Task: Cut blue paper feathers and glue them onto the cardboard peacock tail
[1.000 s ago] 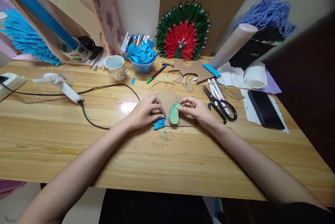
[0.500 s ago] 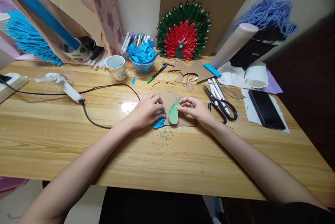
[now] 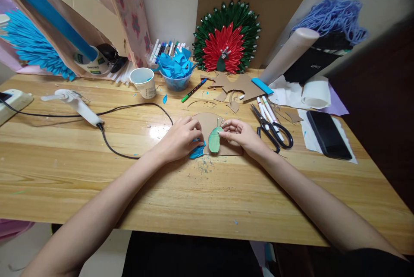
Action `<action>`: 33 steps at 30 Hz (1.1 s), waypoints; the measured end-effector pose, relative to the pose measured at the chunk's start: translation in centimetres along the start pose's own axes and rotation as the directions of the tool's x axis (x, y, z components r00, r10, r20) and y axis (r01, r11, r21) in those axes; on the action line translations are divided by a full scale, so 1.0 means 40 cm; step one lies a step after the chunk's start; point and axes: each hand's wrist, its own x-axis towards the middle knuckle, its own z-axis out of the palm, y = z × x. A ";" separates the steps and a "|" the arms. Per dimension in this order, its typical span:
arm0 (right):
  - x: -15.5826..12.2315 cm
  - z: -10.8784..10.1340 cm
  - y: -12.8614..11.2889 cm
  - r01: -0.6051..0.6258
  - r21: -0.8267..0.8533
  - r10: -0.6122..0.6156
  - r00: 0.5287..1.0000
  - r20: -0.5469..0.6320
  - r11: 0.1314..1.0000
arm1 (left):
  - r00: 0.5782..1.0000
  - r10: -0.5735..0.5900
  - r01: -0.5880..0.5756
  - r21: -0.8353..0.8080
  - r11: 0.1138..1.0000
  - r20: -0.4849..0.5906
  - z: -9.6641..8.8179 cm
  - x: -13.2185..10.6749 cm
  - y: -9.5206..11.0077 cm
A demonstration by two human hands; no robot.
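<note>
We work near the middle of the wooden table [image 3: 97,173], a little toward its far side, where a half-round cardboard base [image 3: 207,121] lies flat with its straight edge toward us. Our left hand [image 3: 179,139] rests on the left part of the base, the fingers curled down and closed over a small cluster of blue folded paper pieces [image 3: 197,152] at the base's lower left corner; the tips of the pieces stick out from under the fingers, partly over the bare wood. Our right hand [image 3: 242,135] sits on the right part of the base, nearly closed, thumb and fingertips pinched on the upper end of a green oval cutout [image 3: 214,141] that lies on the cardboard between the 2 hands. Just right of the right hand lie black scissors [image 3: 274,129] with a few white markers [image 3: 267,108] beside them, and farther right a black phone [image 3: 328,134] on white paper. Beyond the base are cardboard scraps [image 3: 241,85] and a green marker [image 3: 194,91]. A bowl of blue pieces [image 3: 176,76] and a paper cup [image 3: 144,83] stand toward the back, near a red and green paper peacock [image 3: 226,39] propped against the wall. A white glue gun [image 3: 77,105] with a black cord lies well off to the left.
</note>
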 end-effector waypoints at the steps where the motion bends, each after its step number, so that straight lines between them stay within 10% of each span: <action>1: 0.000 0.000 -0.001 -0.002 -0.003 0.002 1.000 -0.002 1.000 | 1.000 0.002 -0.002 0.002 1.000 -0.004 0.001 0.000 0.000; 33: -0.002 -0.004 -0.001 0.004 0.025 -0.005 1.000 0.018 1.000 | 0.999 -0.015 0.024 -0.203 0.979 0.045 -0.004 -0.010 -0.001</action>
